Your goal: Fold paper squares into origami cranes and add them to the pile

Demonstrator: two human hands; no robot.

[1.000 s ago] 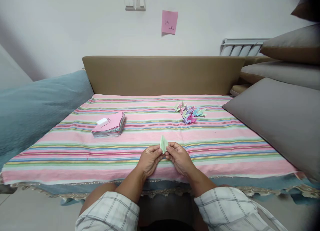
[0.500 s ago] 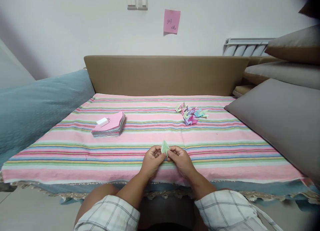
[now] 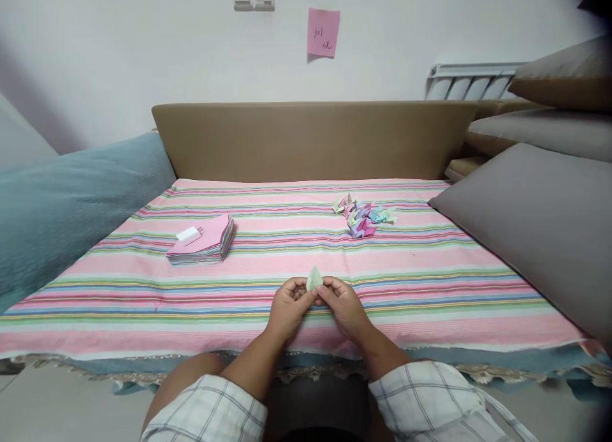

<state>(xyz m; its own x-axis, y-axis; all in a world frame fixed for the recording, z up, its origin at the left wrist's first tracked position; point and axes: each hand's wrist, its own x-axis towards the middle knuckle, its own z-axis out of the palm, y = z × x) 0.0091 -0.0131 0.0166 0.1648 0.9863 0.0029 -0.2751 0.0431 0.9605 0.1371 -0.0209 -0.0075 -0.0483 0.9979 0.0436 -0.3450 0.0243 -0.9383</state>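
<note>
A small piece of folded light green paper points away from me, held above the striped cloth near its front edge. My left hand pinches its lower left side between thumb and curled fingers. On the other side, my right hand grips the lower right, its thumb tip close to the left thumb. The thumbs cover the paper's bottom end. Farther back and to the right lies a cluster of folded paper cranes in pink, purple, green and blue.
A stack of coloured paper sits at the left with a white plug adapter on top. Grey cushions line the right, a blue armrest the left. A brown backrest stands behind the striped cloth.
The green paper's front now looks flatter, where a central crease and split showed before. Both hands keep their pinch, thumbs slightly higher and closer together. The camera view has shifted slightly.
</note>
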